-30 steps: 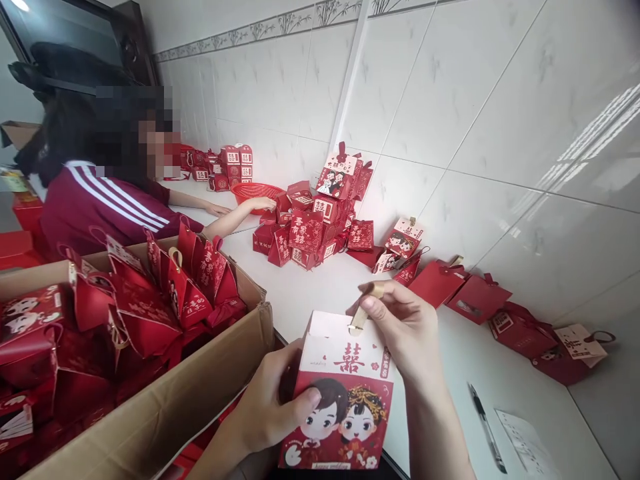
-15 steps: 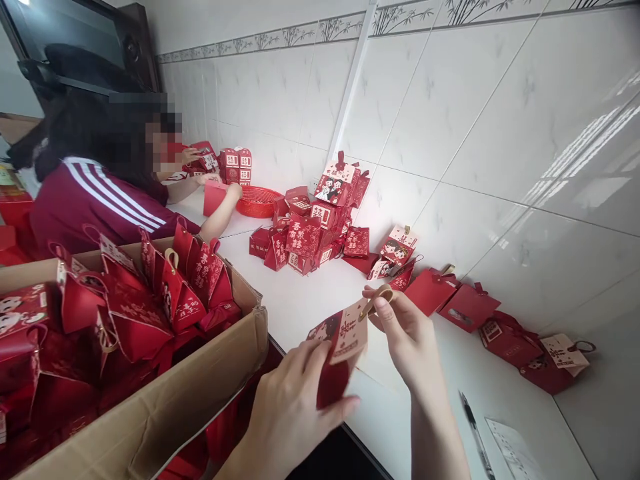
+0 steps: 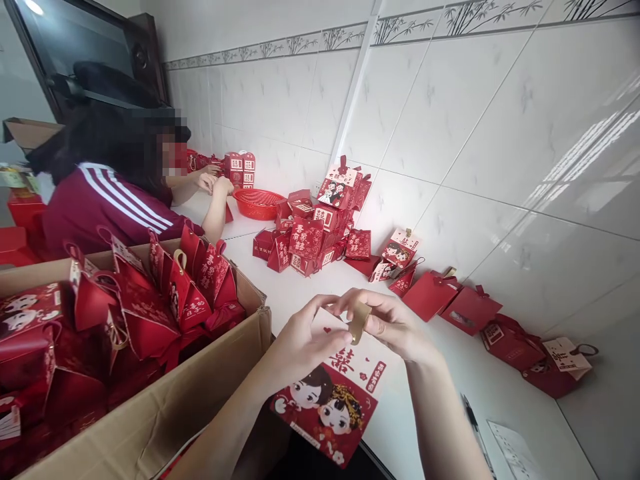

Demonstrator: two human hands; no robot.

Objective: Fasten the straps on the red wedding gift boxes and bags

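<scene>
A red and cream gift box (image 3: pixel 330 407) with a cartoon couple on its front hangs tilted between my hands, over the table's near edge. My left hand (image 3: pixel 305 340) grips its cream top edge, thumb on the front near the hole. My right hand (image 3: pixel 393 323) pinches the gold ribbon loop (image 3: pixel 359 321) at the top of the box. The fingers of both hands are close together there, and the fingertips behind the box are hidden.
A cardboard carton (image 3: pixel 200 373) full of red gift boxes stands at left. More boxes (image 3: pixel 310 233) are piled by the tiled wall. A person in a maroon top (image 3: pixel 110 207) works near a red basket (image 3: pixel 257 203). A pen (image 3: pixel 473 420) and paper slip (image 3: pixel 513 447) lie at right.
The box has turned so its cartoon front faces me. My left hand has moved up to its top edge, and my right hand has come in closer. The other person's hands have shifted.
</scene>
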